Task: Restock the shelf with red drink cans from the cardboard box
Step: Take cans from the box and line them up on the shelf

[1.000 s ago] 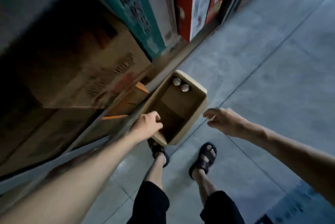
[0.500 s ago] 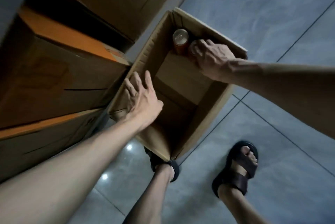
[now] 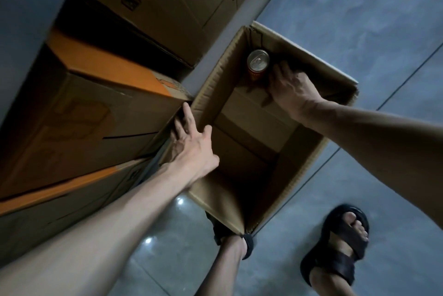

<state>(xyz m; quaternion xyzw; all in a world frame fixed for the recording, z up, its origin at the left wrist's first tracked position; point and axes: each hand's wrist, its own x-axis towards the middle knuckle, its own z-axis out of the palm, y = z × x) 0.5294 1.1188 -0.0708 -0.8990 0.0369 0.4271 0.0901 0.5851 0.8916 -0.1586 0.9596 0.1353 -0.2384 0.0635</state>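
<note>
Right hand is deep in the far corner of the cardboard box, curled down over something just beside the one can I can actually see. Might be a second can under the palm, but it's hidden, so can't tell whether those fingers are gripping anything. Left hand is spread flat and loose on the near rim, holding nothing, just steadying the box.

If I were doing it: keep that rim pinned, wrap the can's body rather than its top, lift straight up so it clears the wall.

Count: one can showing, one open box on the floor, several closed cartons stacked alongside.
</note>
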